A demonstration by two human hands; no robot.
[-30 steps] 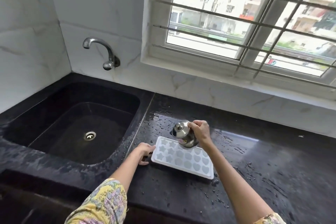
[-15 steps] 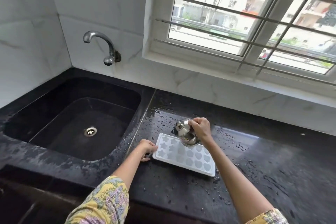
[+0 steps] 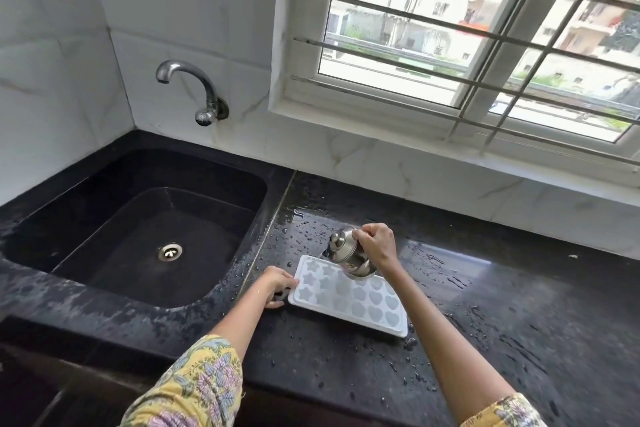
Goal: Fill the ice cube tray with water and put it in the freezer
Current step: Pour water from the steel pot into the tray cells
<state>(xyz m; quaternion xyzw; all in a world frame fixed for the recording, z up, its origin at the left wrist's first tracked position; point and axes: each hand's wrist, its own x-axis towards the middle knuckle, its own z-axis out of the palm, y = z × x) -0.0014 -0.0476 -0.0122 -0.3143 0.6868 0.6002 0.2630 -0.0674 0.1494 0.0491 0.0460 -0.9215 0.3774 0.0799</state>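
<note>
A white ice cube tray (image 3: 360, 302) with star and heart shaped cells lies flat on the wet black counter (image 3: 502, 322), right of the sink. My right hand (image 3: 377, 244) grips a small steel lidded pot (image 3: 348, 253), tilted to the left over the tray's far left end. A thin stream of water runs from the pot's rim into the tray. My left hand (image 3: 277, 286) rests on the counter against the tray's left short edge, fingers on its rim.
A black sink (image 3: 104, 204) with a metal drain (image 3: 169, 251) lies to the left, under a steel wall tap (image 3: 194, 87). Water drops cover the counter around the tray. A barred window (image 3: 467, 28) sits above the white tiled wall.
The pot has stayed tilted over the tray's far end and shifted slightly left. My left hand keeps its place at the tray's edge. The camera view has dropped a little.
</note>
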